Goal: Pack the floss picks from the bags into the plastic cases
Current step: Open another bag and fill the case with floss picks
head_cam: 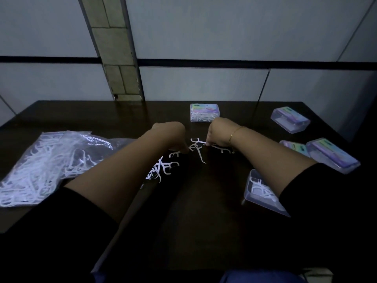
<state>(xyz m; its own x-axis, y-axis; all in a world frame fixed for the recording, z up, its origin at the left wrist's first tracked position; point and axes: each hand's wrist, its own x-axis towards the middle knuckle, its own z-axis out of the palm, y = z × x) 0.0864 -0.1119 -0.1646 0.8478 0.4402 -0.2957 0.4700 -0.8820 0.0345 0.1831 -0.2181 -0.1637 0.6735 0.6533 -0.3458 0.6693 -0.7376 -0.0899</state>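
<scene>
White floss picks point(196, 149) lie loose on the dark table point(193, 201) between my hands, and more picks point(161, 169) show beside my left forearm. My left hand point(175, 137) bends down with its fingertips on the picks near the middle. My right hand point(219, 131), with a thin bracelet at the wrist, pinches one pick at its fingertips. An open clear case point(260, 187) with a few picks inside lies under my right forearm. A clear bag point(47, 164) full of picks lies at the left.
A closed filled case point(204, 112) stands behind my hands. Three more cases with coloured labels lie at the right: one at the back point(289, 119), a small one point(293, 147) and a larger one point(332, 156). A panelled wall rises behind the table.
</scene>
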